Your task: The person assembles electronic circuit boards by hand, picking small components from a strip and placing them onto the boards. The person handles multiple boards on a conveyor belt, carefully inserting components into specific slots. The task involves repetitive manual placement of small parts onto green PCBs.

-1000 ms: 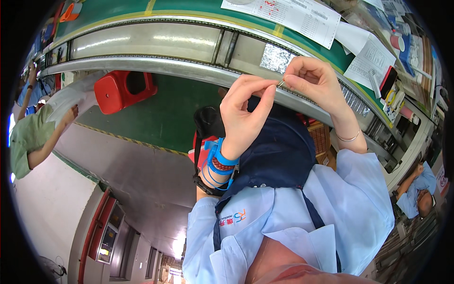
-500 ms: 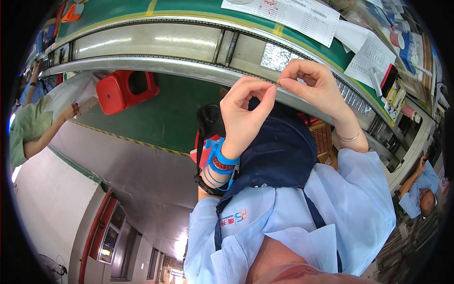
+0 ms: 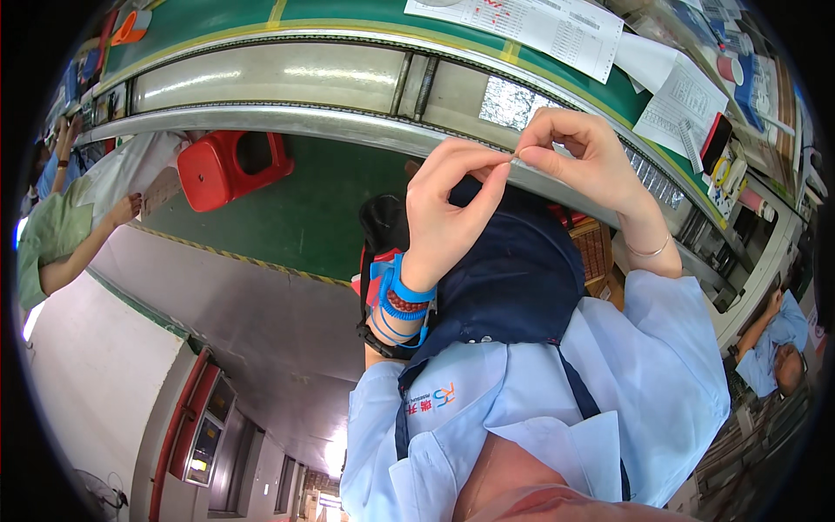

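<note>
My left hand [image 3: 454, 204] is pinched, thumb against forefinger, over the near rail of the conveyor line [image 3: 287, 117]. Facing it, my right hand [image 3: 581, 157] makes the same pinch, and the fingertips of both hands almost meet. Whatever lies between them is too small to name. A blue wrist strap [image 3: 407, 287] and a beaded bracelet circle my left wrist; a thin bangle [image 3: 651, 250] is on my right. Below the hands is my dark blue apron [image 3: 513, 270].
Printed sheets [image 3: 557, 35] lie on the green bench top beyond the rail. A red stool [image 3: 207, 172] stands on the floor at left, near a person in a green top [image 3: 61, 222]. Another person in light blue [image 3: 774, 348] is at far right. A paper cup [image 3: 729, 70] stands back right.
My fingertips have shifted slightly, and the right hand sits a touch further right. Both pinches stay closed. The person at left has moved their arm a little.
</note>
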{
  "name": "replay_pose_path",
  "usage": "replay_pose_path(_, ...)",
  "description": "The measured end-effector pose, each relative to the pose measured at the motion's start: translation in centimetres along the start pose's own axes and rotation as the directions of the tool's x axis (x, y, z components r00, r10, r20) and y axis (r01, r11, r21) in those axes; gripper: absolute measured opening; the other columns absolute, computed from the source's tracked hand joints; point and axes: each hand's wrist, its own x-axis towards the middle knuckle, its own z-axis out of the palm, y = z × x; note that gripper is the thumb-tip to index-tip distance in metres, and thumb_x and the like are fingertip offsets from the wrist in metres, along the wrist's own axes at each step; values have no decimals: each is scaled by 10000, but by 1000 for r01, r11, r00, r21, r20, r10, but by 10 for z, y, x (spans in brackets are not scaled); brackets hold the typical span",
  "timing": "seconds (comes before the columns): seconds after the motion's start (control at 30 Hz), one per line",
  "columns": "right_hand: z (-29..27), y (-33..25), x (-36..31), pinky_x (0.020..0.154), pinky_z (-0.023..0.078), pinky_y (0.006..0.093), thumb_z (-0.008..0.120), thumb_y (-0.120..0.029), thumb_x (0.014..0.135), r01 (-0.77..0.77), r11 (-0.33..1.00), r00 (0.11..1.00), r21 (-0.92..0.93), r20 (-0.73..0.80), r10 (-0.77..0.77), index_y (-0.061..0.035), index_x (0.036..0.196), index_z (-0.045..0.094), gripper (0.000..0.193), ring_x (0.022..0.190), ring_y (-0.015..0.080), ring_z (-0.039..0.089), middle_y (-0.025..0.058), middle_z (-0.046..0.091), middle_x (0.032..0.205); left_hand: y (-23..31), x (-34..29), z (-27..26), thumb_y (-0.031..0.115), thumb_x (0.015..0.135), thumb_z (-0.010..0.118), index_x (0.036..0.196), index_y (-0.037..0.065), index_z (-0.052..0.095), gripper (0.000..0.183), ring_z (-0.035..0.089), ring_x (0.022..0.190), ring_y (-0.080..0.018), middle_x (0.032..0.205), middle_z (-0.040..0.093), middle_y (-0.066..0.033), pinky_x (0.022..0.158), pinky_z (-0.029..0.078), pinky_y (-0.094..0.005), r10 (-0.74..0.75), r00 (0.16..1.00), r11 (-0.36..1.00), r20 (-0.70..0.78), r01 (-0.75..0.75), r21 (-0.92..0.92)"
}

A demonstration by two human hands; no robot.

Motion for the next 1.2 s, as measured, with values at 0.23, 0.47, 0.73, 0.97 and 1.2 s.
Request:
replay_pose_path(0.23,0,-2,0,671,424,204,650,-112,810,-51,992,998,111,42,47,-1,806,600,122,722,61,510,13,573,788,4,-1,-3,-120,691,653,865,-16,640,203,571,720,-134,821,582,-76,622,461,-220,136,990,982,49,-141,124)
replay_pose_path(0.47,1,-4,1,644,421,195,653,-113,809,-82,977,996,195,62,72,-3,783,594,128,706,56,507,11,563,773,5,-1,-5,-107,679,668,849,-4,645,200,568,681,-144,795,585,-71,593,458,-228,253,966,939,48,-257,228)
replay_pose_path(0.73,4,-6,3,640,411,195,650,-131,811,-72,980,995,188,77,58,-7,784,594,138,701,50,488,1,552,764,3,-1,-5,-102,639,685,825,3,641,218,558,642,-156,770,583,-67,545,450,-235,380,924,855,43,-369,365)
replay_pose_path(0.97,6,-8,3,656,405,197,647,-126,810,-75,983,993,168,100,59,-6,785,594,133,706,51,483,-3,548,762,1,-3,-7,-101,603,699,823,13,640,255,550,606,-160,761,582,-61,520,447,-240,465,883,788,59,-444,428)
replay_pose_path(1.2,6,-6,3,661,407,202,641,-125,808,-65,987,991,144,126,47,-4,785,591,132,710,53,486,-1,547,754,-1,-3,-10,-108,590,696,819,14,627,268,542,596,-154,752,582,-58,507,443,-237,471,877,786,92,-465,408)
